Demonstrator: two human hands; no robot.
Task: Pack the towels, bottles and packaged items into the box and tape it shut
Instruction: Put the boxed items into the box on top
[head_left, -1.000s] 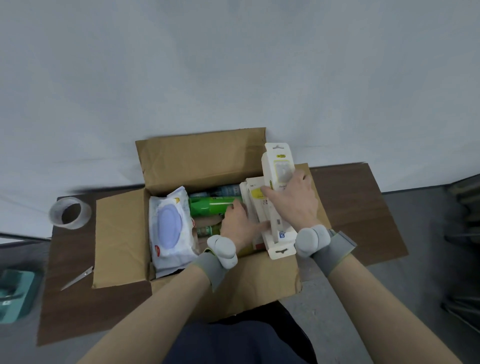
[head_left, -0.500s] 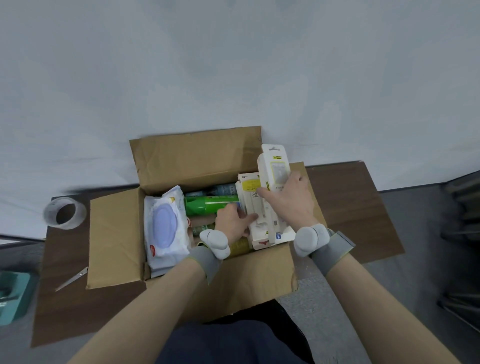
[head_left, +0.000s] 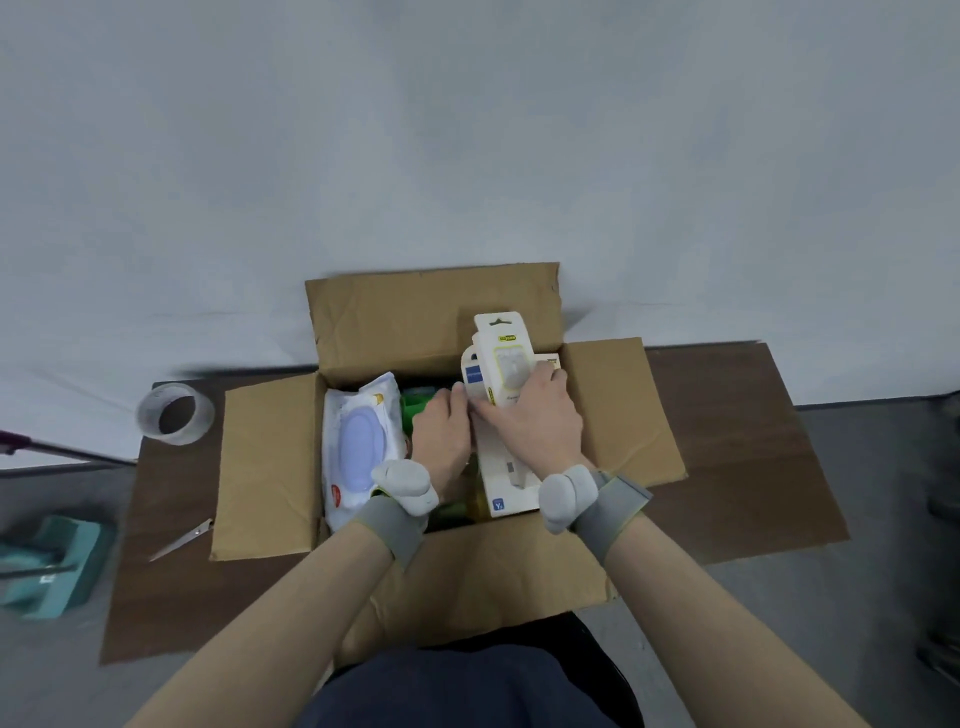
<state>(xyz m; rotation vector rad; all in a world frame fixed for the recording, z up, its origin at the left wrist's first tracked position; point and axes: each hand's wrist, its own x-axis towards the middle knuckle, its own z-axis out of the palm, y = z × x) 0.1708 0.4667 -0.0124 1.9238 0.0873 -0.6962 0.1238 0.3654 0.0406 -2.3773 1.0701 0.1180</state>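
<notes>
While right fingers (head_left: 540, 384) grip white packages (head_left: 506, 374), left fingers (head_left: 460, 397) steady them; box (head_left: 270, 467) probably near full, tape (head_left: 175, 414) untouched.

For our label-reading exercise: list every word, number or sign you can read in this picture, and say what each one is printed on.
"Y" followed by a small unreadable character: blue square on the lower end of the white retail package.
Yellow brand tag on the top white package: too blurred to read.
Blue label on the package behind it: too small to read.
Red mark on the wet wipes pack: unreadable.
</notes>
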